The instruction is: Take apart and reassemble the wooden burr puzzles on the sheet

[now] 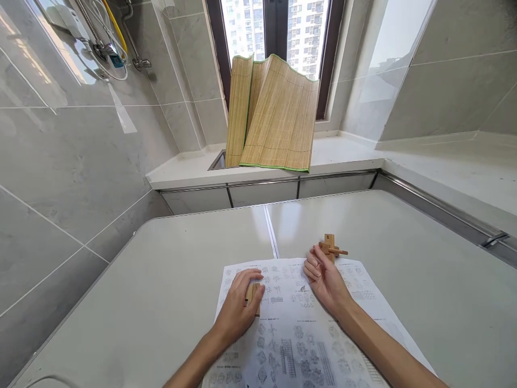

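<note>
A printed sheet of diagrams [301, 334] lies on the white table [169, 280] in front of me. My left hand [238, 307] rests on the sheet's left part, fingers curled over a small wooden block [252, 295]. My right hand [325, 277] hovers palm up over the sheet's upper right, fingers loosely curled and holding nothing. Just beyond its fingertips stands a small wooden puzzle piece assembly [331, 247] shaped like a cross, on the table at the sheet's top edge, apart from the hand.
A rolled bamboo mat [272, 116] with green edging leans against the window on the white counter [347, 153] behind the table. Grey tiled walls close in at left and right. A seam [270, 229] runs down the table's middle.
</note>
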Demonstrator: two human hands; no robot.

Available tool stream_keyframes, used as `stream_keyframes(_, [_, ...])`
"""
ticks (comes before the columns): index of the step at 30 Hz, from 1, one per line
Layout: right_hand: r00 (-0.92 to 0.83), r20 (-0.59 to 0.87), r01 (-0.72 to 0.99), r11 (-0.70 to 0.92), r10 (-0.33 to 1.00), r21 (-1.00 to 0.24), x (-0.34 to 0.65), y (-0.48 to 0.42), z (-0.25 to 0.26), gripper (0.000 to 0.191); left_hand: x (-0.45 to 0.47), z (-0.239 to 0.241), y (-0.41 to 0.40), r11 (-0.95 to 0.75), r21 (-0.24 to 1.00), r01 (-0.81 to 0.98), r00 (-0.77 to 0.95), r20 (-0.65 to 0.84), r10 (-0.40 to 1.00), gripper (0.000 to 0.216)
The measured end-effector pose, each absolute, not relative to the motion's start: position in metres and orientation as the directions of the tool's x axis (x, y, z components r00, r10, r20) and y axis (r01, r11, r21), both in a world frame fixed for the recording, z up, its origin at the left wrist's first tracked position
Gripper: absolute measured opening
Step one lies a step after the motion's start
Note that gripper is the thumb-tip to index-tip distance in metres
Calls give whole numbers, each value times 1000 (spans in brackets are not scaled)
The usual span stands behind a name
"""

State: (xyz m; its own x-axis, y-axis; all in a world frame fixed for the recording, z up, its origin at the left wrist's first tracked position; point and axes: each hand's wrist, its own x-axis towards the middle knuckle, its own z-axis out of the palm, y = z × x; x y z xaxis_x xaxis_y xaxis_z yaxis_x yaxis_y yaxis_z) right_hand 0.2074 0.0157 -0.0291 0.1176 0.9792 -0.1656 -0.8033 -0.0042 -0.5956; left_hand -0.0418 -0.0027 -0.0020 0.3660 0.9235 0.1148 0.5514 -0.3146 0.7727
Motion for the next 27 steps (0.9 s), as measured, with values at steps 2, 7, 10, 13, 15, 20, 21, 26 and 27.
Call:
stream_keyframes(2, [92,-159,-765,-32,983,-644,204,13,-29,38,-48,0,1,-329,777,537,398,110,911,27])
stream_keyframes(7, [-6,-136,-533,-118,991,-838,189,-1,-21,37,-66,6,10,-300,799,521,395,86,915,31])
stream_keyframes(10, [-61,-74,-288,-88,995,-954,181,-10,-17,37,-71,6,13,-291,802,521,375,91,922,30])
stream_keyframes(13, [-108,26,7,27,994,-1000,175,-17,-18,30,-72,1,14,-316,789,527,380,114,918,29])
stream_keyframes(15, [-182,114,172,146,977,-974,172,-21,-22,21,-72,-4,14,-338,779,529,393,128,910,29])
stream_keyframes(20, [-416,259,359,419,872,-834,166,-31,-29,46,-74,-8,14,-335,787,518,399,123,908,29])
stream_keyframes(21, [-455,257,391,450,853,-803,165,-33,-29,55,-74,-8,14,-327,791,517,394,119,911,29])
stream_keyframes(26, [-557,222,497,535,800,-682,162,-40,-30,75,-76,-11,13,-340,791,509,383,146,912,28])
stream_keyframes(27, [-561,222,506,542,798,-671,161,-41,-31,76,-76,-11,13,-348,787,509,383,155,910,28])
